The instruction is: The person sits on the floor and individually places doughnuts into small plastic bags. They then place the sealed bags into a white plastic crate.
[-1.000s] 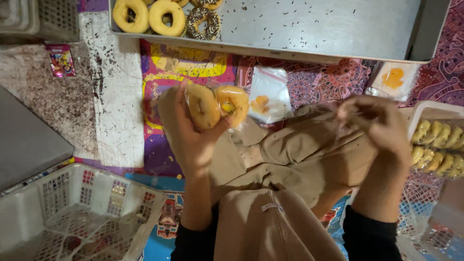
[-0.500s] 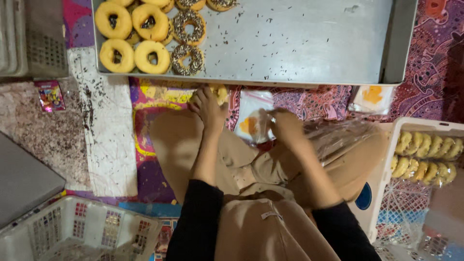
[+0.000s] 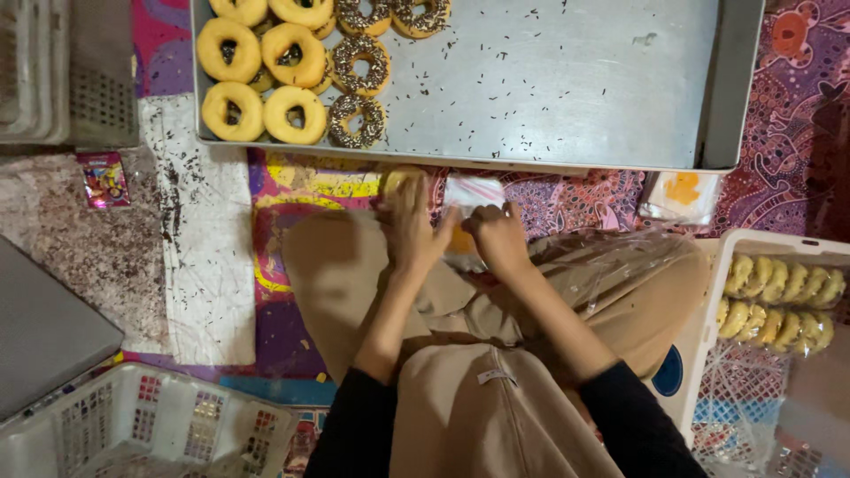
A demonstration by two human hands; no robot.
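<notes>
Just below the metal tray (image 3: 567,106), the left hand (image 3: 412,228) holds a doughnut (image 3: 396,180) and the right hand (image 3: 498,237) pinches a clear bag (image 3: 469,196). Keep the bag's mouth wide; slide gently.

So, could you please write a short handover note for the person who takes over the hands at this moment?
Left hand: holds a plain donut at the mouth of a small clear bag.
Right hand: pinches the bag open over the lap.
Metal tray: plain and sprinkled donuts in its left corner, the remainder bare.
Done: bagged donuts fill the white basket on the right.
Left: the tray donuts are unbagged.
</notes>
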